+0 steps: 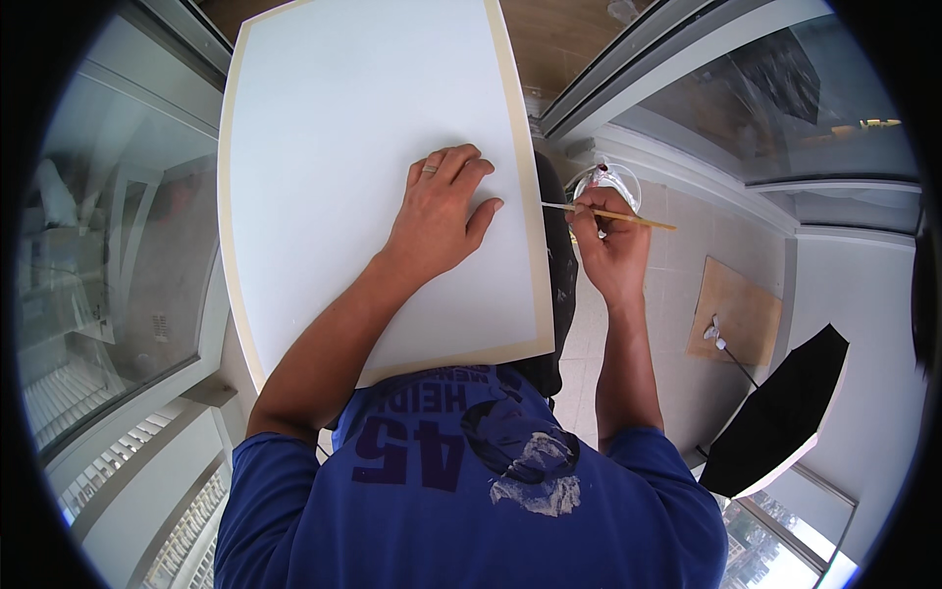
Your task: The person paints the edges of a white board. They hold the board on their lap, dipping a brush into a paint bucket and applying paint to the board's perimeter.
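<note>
Canvas (324,128): my left hand (442,211) lies open, flat on it.
Brush (608,214): right hand (610,250) pinches it at the canvas's right edge.
Advice: I'd brace firmly and stroke lightly.

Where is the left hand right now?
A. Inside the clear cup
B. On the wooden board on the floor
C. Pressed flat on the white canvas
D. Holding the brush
C: the left hand lies palm-down on the white canvas, while the right hand holds the thin wooden brush.
</note>
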Available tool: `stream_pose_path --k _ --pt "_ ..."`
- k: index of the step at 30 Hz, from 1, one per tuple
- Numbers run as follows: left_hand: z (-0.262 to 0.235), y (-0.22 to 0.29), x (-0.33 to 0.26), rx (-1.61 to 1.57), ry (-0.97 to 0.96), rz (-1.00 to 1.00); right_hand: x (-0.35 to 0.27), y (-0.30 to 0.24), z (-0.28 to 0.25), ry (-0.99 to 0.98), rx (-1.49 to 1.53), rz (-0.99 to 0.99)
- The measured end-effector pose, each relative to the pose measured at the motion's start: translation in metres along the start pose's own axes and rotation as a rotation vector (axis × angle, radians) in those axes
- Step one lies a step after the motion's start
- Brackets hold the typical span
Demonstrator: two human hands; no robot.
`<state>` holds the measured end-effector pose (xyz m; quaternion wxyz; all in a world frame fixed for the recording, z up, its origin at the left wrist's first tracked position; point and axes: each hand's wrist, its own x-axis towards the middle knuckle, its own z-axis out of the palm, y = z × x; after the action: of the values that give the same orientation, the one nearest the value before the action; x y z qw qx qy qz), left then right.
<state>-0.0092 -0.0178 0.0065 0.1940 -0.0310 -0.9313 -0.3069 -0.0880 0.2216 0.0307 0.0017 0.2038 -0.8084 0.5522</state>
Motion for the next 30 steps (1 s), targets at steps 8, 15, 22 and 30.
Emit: stream_pose_path --k 8,15,22,30 --pt "0.0 -0.001 -0.001 0.006 0.009 -0.001 -0.003 -0.004 -0.007 -0.102 -0.143 0.0" --pt "-0.001 0.001 0.0 -0.006 0.007 0.001 0.003 -0.001 0.0 -0.007 -0.032 -0.037" --pt "-0.001 0.0 0.0 -0.001 0.015 0.003 0.005 -0.003 -0.002 -0.061 -0.079 -0.014" --pt "-0.001 0.0 0.0 0.003 0.011 0.004 -0.003 -0.015 -0.007 -0.1 -0.186 -0.01"
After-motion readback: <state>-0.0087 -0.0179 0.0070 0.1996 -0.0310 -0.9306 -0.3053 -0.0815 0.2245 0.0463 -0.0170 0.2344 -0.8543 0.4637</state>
